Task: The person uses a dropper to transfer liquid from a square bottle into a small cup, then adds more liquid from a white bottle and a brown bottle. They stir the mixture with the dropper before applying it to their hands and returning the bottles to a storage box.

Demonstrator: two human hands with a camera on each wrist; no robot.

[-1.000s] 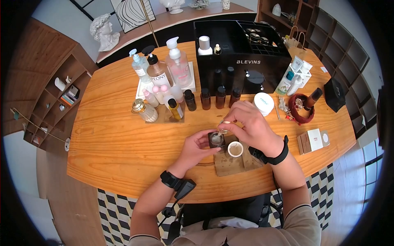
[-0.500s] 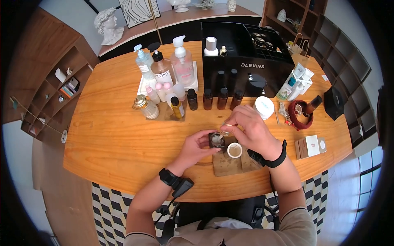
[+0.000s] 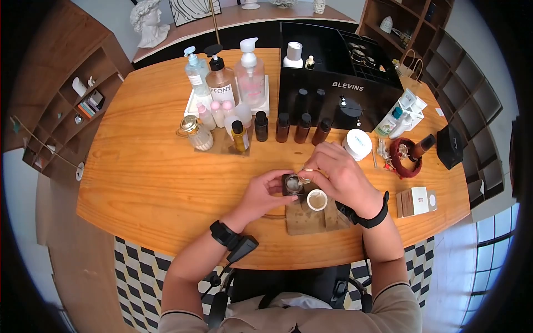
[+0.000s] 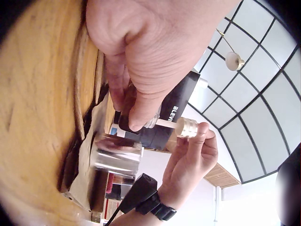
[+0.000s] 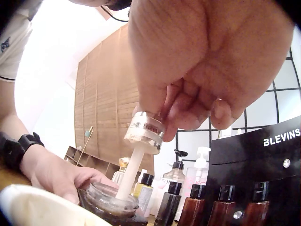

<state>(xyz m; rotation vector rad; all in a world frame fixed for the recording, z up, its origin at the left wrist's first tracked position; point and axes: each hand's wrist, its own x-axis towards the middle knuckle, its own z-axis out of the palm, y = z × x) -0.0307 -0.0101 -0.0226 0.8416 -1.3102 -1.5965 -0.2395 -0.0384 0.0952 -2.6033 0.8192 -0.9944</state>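
A dark square jar (image 3: 293, 186) with a clear round neck is gripped between thumb and fingers of my left hand (image 3: 263, 194). From above right, my right hand (image 3: 342, 178) pinches a silvery-gold ribbed cap (image 5: 144, 133). A pale stick (image 5: 131, 172) extends from that cap, its lower end inside the jar's mouth in the right wrist view. Close beside the jar, a round lid (image 3: 317, 200) with a white rim lies with its hollow side up on a brown flat mat (image 3: 303, 224). Its shiny side wall (image 4: 117, 156) shows in the left wrist view.
Several small dark bottles (image 3: 283, 129) line the front of a black BLEVINS case (image 3: 338, 89). Pump bottles (image 3: 222, 84) stand on a white tray at back left. A white round tub (image 3: 357, 145), a dark red ring-shaped holder (image 3: 404, 161) and a small box (image 3: 413, 202) are rightward.
My right hand has shifted the cap and stick slightly toward the near side of the jar. The left hand keeps its hold, and the head view has turned a little.
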